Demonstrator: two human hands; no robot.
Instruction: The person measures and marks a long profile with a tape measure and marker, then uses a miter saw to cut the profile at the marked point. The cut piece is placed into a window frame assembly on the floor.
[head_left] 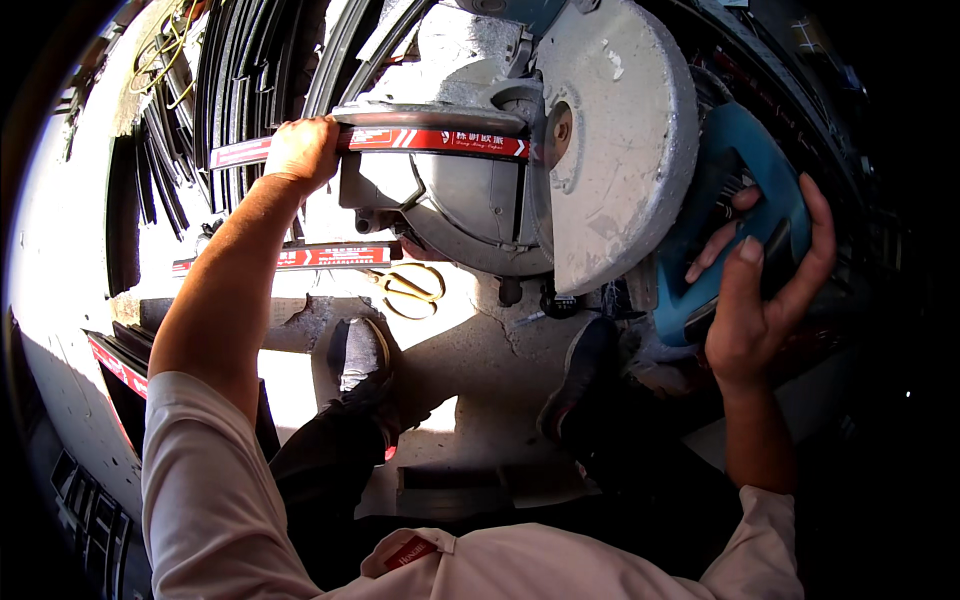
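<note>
A miter saw with a large grey blade guard (pixel 625 150) and a round grey table (pixel 470 205) stands in front of me. My left hand (pixel 303 152) grips a dark strip with a red printed film (pixel 430 141) and holds it against the saw's fence. The strip's right end reaches the edge of the blade guard. On the right, my right hand (pixel 765 300) is wrapped round the saw's blue-green handle (pixel 790 205), with some fingers through its opening. The blade itself is hidden by the guard.
Long dark profiles (pixel 240 80) lie in rows at the far left. A shorter red-filmed strip (pixel 335 257) and gold-handled scissors (pixel 412 290) lie near the saw's front left. More red-filmed pieces (pixel 118 365) are at the left. My shoes (pixel 360 355) stand below the saw.
</note>
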